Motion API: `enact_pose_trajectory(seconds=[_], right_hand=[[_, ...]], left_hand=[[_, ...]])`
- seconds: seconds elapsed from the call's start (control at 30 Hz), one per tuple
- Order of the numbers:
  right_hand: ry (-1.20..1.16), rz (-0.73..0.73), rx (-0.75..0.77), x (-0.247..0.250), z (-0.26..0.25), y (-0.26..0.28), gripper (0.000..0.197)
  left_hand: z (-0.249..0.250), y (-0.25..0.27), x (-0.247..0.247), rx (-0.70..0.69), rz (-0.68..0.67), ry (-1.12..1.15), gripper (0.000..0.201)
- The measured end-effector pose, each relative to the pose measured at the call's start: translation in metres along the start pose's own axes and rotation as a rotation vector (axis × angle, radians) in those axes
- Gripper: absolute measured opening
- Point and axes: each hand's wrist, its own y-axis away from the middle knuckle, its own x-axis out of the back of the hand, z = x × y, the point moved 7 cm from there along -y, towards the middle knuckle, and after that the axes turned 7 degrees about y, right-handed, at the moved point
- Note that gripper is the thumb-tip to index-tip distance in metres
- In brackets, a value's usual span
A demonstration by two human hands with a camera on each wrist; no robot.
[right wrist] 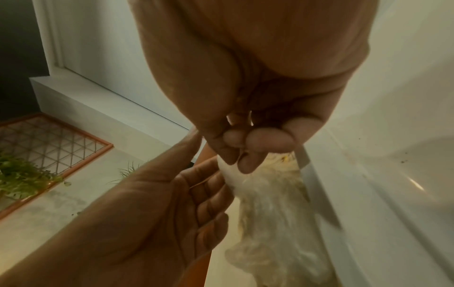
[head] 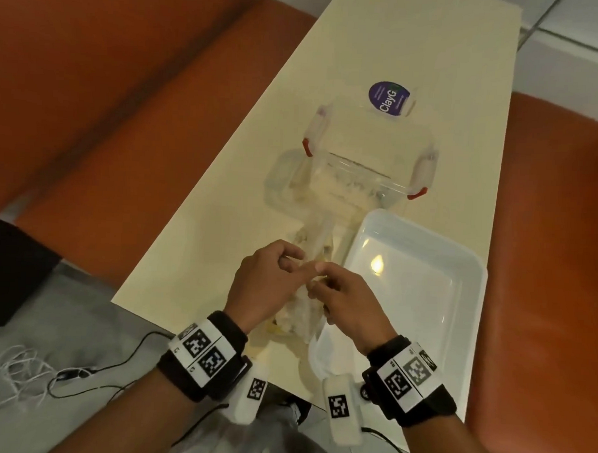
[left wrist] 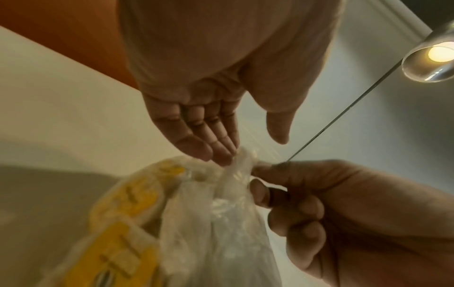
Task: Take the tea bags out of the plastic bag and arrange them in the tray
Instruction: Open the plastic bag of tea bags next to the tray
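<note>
Crumpled clear plastic bag (head: 301, 314) of yellow-tagged tea bags (left wrist: 123, 223), on cream tabletop (head: 202, 243) just beside unfilled white tray (head: 465, 266): neck pinched by right hand (head: 349, 302), left hand (head: 265, 282) loose-fingered at it, presumably for opening.

plastic bag (head: 301, 314): thin clear film, crinkled, glossy. Tea bags (left wrist: 117, 238) inside: yellow tags, look like paper, matt. Tray (head: 472, 266): white plastic, smooth, glossy w/ lamp glare. Lidded box (head: 340, 180): clear hard plastic, red clips. Table (head: 224, 196): cream, smooth, satin. Seats (head: 108, 118): orange, matt, look upholstered.
</note>
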Motion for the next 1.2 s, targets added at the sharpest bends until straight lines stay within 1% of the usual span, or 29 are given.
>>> enact_pose_trajectory(seconds=[0.03, 0.1, 0.13, 0.17, 0.2, 0.27, 0.3, 0.37, 0.47, 0.53, 0.6, 0.63, 0.73, 0.83, 0.93, 0.97, 1.03, 1.13, 1.2], right_hand=[[0.047, 0.008, 0.031, -0.001, 0.000, -0.001, 0.018], [0.080, 0.048, 0.048, 0.001, 0.002, -0.004, 0.018], [0.063, 0.077, 0.042, 0.003, 0.004, -0.006, 0.017], [0.024, 0.101, 0.027, 0.007, 0.005, -0.007, 0.015], [-0.039, 0.113, -0.003, 0.009, 0.005, -0.008, 0.013], [-0.198, 0.083, -0.073, 0.009, 0.003, -0.009, 0.012], [-0.254, 0.058, -0.081, 0.007, -0.001, -0.009, 0.013], [-0.264, 0.033, -0.053, 0.004, -0.009, -0.011, 0.016], [-0.181, 0.084, -0.007, 0.003, -0.014, -0.013, 0.012], [-0.179, 0.099, 0.006, 0.003, -0.012, -0.014, 0.012], [-0.201, 0.095, 0.010, 0.001, -0.012, -0.013, 0.014], [-0.215, 0.096, 0.017, 0.000, -0.012, -0.013, 0.013], [-0.252, 0.137, 0.049, 0.001, -0.016, -0.011, 0.011], [-0.329, 0.165, 0.026, 0.003, -0.013, -0.011, 0.014], [-0.337, 0.186, -0.005, 0.007, -0.011, -0.011, 0.012], [-0.337, 0.184, -0.007, 0.007, -0.011, -0.011, 0.012], [-0.364, 0.167, -0.019, 0.005, -0.012, -0.012, 0.014], [-0.398, 0.159, -0.023, 0.002, -0.014, -0.011, 0.014], [-0.370, 0.169, -0.005, 0.003, -0.018, -0.010, 0.008]], left_hand=[[0.001, -0.004, -0.002, -0.002, 0.000, -0.011, 0.035], [0.001, -0.010, -0.001, -0.028, 0.014, -0.003, 0.020], [0.000, -0.012, 0.001, -0.037, 0.018, 0.037, 0.010], [-0.002, -0.012, 0.004, -0.031, 0.017, 0.109, 0.006], [-0.004, -0.012, 0.006, -0.003, 0.007, 0.203, 0.012], [-0.009, -0.009, 0.005, 0.082, -0.080, 0.399, 0.025], [-0.008, -0.008, 0.002, 0.113, -0.133, 0.464, 0.027], [-0.007, -0.006, -0.002, 0.151, -0.189, 0.530, 0.024], [-0.009, -0.008, -0.002, 0.181, -0.140, 0.610, 0.014], [-0.011, -0.008, 0.000, 0.196, -0.088, 0.647, 0.018], [-0.012, -0.009, 0.000, 0.203, -0.088, 0.626, 0.027], [-0.012, -0.008, -0.001, 0.195, -0.106, 0.593, 0.028], [-0.012, -0.007, -0.003, 0.142, -0.132, 0.516, 0.019], [-0.012, -0.006, -0.001, 0.103, -0.136, 0.450, 0.020], [-0.011, -0.008, 0.006, 0.047, -0.079, 0.355, 0.009], [-0.009, -0.008, 0.009, 0.035, -0.051, 0.354, 0.007], [-0.006, -0.008, 0.012, 0.020, -0.032, 0.387, 0.015], [0.001, -0.005, 0.009, 0.042, -0.071, 0.462, 0.011], [0.003, -0.002, 0.008, 0.053, -0.091, 0.486, 0.017]])
